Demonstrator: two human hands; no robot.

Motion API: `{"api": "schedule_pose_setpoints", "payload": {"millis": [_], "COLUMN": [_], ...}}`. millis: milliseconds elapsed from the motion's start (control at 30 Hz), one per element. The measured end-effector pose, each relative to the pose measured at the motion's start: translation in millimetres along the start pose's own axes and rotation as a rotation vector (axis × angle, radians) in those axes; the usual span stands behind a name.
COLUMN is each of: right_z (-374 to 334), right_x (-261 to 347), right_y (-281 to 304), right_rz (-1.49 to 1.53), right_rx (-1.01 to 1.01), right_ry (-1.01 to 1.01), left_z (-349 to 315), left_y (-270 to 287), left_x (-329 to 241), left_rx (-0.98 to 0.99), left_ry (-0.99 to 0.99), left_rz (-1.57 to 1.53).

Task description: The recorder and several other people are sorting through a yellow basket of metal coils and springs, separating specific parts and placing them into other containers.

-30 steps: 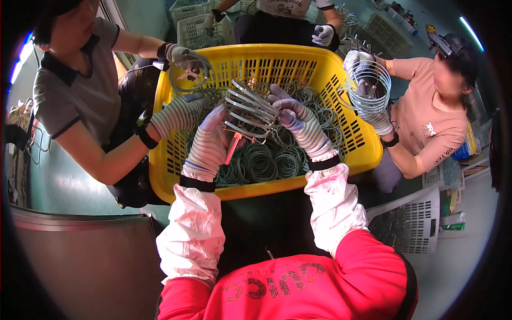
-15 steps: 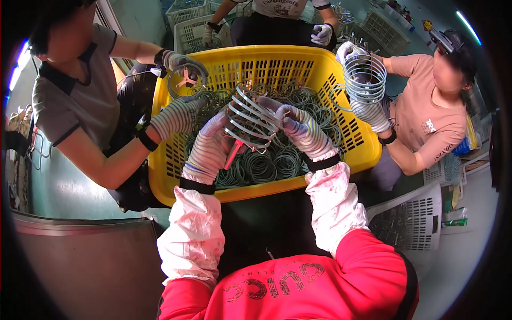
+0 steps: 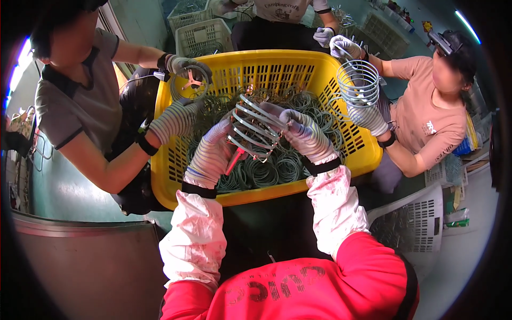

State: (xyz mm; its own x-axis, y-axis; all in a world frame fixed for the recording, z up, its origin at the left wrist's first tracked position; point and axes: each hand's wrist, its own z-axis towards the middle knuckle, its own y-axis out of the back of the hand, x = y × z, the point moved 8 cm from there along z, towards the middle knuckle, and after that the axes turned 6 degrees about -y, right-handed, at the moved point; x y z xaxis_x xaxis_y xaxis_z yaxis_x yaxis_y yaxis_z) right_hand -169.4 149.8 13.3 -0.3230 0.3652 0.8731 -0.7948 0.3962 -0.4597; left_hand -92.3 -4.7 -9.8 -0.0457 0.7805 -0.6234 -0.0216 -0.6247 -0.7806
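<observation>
Between my two gloved hands, above the yellow basket (image 3: 250, 198), a grey metal wire coil (image 3: 253, 140) is held at a tilt. My left hand (image 3: 209, 152) is closed on its left side, and a red-handled piece (image 3: 233, 162) juts down beside those fingers; what it joins at its upper end is hidden. On the coil's right side, my right hand (image 3: 309, 136) grips with bent fingers and thumb. Both hands wear striped knit gloves. Many more grey wire coils (image 3: 266, 169) lie heaped in the basket below.
A co-worker's gloved hands (image 3: 178, 117) hold a ring-shaped piece at the left. At the right, another co-worker holds a wire coil (image 3: 358, 82). A third person sits beyond the basket. White crates (image 3: 202, 36) stand far left; a white basket (image 3: 424, 224) stands near right.
The coil in my hands has turned slightly, and my fingers have shifted a little on it. The right co-worker's upper hand has moved left and up; the far person's left-side hand has lifted from the crate.
</observation>
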Motion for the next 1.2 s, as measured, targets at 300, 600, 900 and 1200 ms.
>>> {"api": "schedule_pose_setpoints", "payload": {"millis": [300,600,900,1200], "right_z": [-1.9,3.0,1.2,20.4], "right_x": [1.3,2.0,-48.1,-67.2], "right_y": [8.9,15.4,-5.9,-42.2], "right_rz": [-0.162,-0.075,-0.525,-0.578], "right_rx": [-0.060,-0.110,0.030,-0.071], "right_ry": [0.046,0.099,-0.463,-0.162], "left_z": [1.8,1.7,3.9,-6.8], "left_y": [9.6,3.4,9.9,-27.6], "left_x": [5.6,4.6,-11.6,-26.8], "left_rx": [-0.022,-0.018,0.001,-0.041], "left_ry": [0.045,0.051,-0.161,-0.456], "left_rz": [-0.041,-0.055,-0.060,0.203]}}
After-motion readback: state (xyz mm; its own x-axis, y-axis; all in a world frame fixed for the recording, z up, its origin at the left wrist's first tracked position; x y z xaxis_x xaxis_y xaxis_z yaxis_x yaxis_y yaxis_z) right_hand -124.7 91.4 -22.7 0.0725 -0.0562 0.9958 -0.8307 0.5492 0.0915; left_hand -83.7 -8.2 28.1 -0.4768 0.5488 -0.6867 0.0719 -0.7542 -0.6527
